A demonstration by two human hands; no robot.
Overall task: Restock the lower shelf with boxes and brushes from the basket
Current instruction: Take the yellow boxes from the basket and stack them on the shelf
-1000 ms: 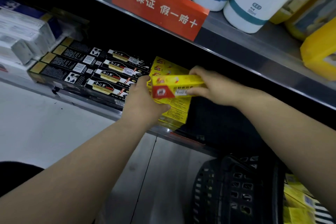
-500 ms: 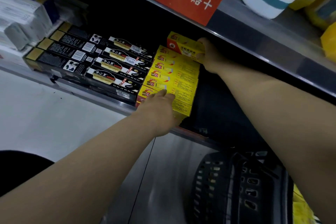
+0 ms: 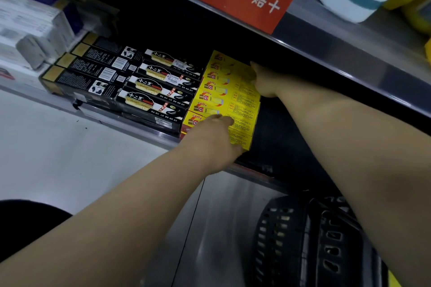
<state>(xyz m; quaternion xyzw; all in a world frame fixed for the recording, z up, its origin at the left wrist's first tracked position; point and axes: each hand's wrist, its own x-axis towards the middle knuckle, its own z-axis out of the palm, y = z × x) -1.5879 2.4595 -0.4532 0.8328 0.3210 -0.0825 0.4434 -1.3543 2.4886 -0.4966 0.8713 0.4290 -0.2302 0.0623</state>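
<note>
Since the earlier frame, the yellow box carried by the right hand (image 3: 264, 81) had joined the back of the yellow boxes (image 3: 229, 98) on the lower shelf (image 3: 130, 127). The right hand rested against the far boxes; whether its fingers were spread or curled could not be told. The left hand (image 3: 213, 140) lay flat on the front box, fingers relaxed. Black boxes (image 3: 130, 81) sat just beside the yellow row, and the basket (image 3: 310, 240) stood below.

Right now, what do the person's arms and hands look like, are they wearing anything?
Both forearms are bare as far as the frame shows: no sleeves, gloves, watch or bracelet in view. The left hand and right hand show no rings, though the fingertips are partly hidden and blurred.
</note>
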